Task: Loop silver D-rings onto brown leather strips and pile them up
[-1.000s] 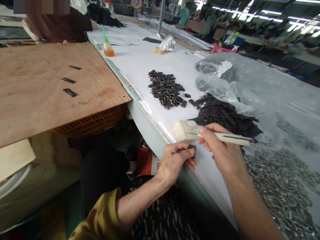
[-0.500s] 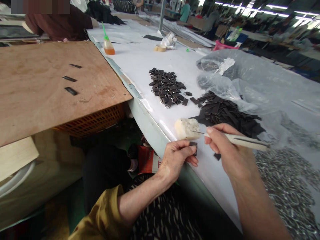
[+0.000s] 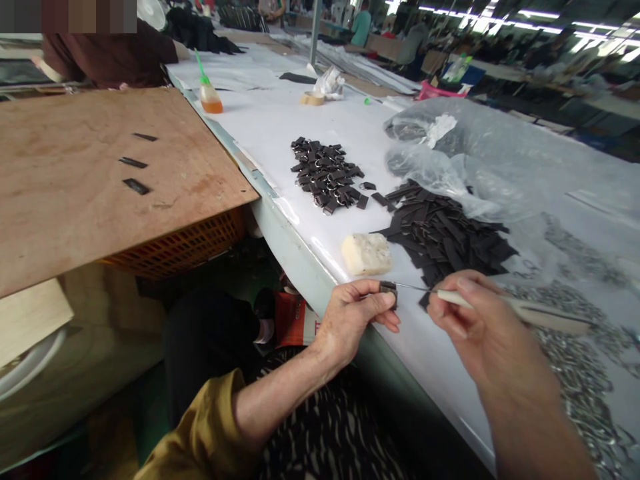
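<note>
Head camera shows the hands apart — the left hand (image 3: pixel 357 313) pinches a small dark strip (image 3: pixel 389 289) between thumb and fingers at the near edge of the tabletop (image 3: pixel 267 123), and the right hand (image 3: pixel 493 327) is closed around a pale-handled tool (image 3: pixel 545 315), its thin metal tip pointing left at the strip, contact unclear. Just beyond sits a cream block (image 3: pixel 367 254), with a pile of dark strips (image 3: pixel 450 233) to its right, ringed tabs (image 3: pixel 327 175) farther away, and loose metal pieces (image 3: pixel 583 377) at right.
</note>
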Tool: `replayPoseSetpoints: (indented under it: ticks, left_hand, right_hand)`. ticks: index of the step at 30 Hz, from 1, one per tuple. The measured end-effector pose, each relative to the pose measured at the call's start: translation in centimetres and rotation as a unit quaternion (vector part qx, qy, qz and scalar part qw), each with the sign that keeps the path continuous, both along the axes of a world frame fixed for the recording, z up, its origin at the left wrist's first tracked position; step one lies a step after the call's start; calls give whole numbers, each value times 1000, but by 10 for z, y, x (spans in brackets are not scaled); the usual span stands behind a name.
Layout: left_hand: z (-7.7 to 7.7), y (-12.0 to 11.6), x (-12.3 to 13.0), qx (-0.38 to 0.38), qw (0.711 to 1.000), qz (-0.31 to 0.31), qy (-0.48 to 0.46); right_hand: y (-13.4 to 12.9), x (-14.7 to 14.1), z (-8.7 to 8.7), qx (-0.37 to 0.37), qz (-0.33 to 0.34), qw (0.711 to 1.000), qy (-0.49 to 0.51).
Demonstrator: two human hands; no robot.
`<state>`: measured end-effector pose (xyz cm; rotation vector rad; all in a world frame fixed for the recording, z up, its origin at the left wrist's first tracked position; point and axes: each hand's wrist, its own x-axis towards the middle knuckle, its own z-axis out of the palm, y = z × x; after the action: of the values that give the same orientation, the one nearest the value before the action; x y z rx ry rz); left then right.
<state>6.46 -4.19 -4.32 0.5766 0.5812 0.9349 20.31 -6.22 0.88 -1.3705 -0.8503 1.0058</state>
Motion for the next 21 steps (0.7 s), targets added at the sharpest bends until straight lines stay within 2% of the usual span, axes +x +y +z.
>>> replayPoseSetpoints:
  ticks: [21]
  left_hand:
    - [1,0,-1,0,1000,11,22]
  right_hand:
    - [-3,4,-7,-34,53,998,-4]
